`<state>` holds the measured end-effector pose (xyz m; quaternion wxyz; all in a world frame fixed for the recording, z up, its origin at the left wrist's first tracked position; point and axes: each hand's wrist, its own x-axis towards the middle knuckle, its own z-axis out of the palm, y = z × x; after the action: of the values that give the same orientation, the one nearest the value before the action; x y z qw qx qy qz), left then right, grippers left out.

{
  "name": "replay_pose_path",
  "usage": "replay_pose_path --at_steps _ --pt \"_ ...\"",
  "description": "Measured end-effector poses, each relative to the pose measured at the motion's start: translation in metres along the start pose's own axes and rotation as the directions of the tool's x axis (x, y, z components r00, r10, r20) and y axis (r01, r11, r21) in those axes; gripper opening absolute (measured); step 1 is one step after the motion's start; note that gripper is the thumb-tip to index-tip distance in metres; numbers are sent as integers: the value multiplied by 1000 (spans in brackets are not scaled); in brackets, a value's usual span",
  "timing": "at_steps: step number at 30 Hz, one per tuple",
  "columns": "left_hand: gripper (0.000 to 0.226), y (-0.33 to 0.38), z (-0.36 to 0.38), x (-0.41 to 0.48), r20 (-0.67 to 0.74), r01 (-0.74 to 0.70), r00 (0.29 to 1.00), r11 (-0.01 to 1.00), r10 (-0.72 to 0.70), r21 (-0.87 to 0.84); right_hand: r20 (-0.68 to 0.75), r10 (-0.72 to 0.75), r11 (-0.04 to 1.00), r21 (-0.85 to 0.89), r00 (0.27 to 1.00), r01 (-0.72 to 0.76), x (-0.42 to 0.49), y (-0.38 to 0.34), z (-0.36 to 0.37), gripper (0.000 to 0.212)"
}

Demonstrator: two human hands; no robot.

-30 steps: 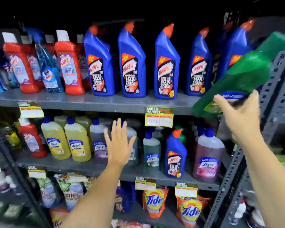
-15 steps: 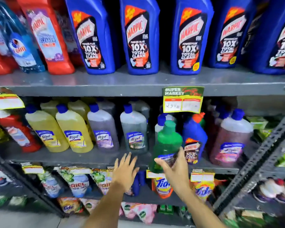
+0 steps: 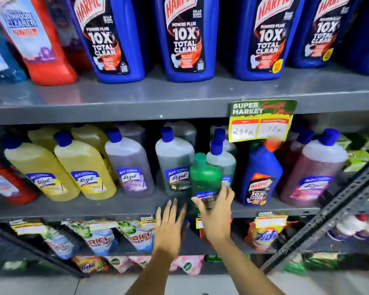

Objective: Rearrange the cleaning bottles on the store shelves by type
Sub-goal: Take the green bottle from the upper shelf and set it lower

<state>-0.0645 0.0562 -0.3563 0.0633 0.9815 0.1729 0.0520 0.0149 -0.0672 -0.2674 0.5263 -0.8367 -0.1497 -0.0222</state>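
Note:
My right hand (image 3: 216, 211) grips the lower part of a green Lizol bottle (image 3: 205, 177), held upright at the front edge of the middle shelf (image 3: 115, 206). It stands between a grey-green Lizol bottle (image 3: 175, 165) and a small blue Harpic bottle (image 3: 261, 175). My left hand (image 3: 170, 220) hovers open just left of it, fingers spread in front of the shelf edge. Yellow Lizol bottles (image 3: 83, 167), a purple one (image 3: 129, 165) and a pink one (image 3: 315, 169) line the same shelf.
Large blue Harpic bottles (image 3: 183, 37) and a red bathroom cleaner (image 3: 36, 39) fill the upper shelf (image 3: 179, 96). A price tag (image 3: 261, 120) hangs from its edge. Ariel pouches (image 3: 98, 239) and Tide pouches (image 3: 264, 235) sit below. A slotted metal upright (image 3: 328, 218) runs diagonally at right.
My right hand brought the green bottle down from beside the top shelf to the middle shelf, setting it upright among the Lizol bottles. The view moved closer and lower; my left hand dropped too.

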Motion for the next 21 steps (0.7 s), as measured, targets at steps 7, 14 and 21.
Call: replay_pose_path --at_steps 7,14,21 --pt "52 3 -5 -3 6 11 1000 1000 -11 0 33 -27 992 -126 999 31 0 20 -11 83" --pt "60 4 -10 -5 23 27 999 1000 -27 -10 100 -57 991 -116 993 69 4 25 -14 83" --pt "63 6 -15 -6 21 40 999 999 -40 30 -481 -153 984 9 863 180 19 32 -76 56"
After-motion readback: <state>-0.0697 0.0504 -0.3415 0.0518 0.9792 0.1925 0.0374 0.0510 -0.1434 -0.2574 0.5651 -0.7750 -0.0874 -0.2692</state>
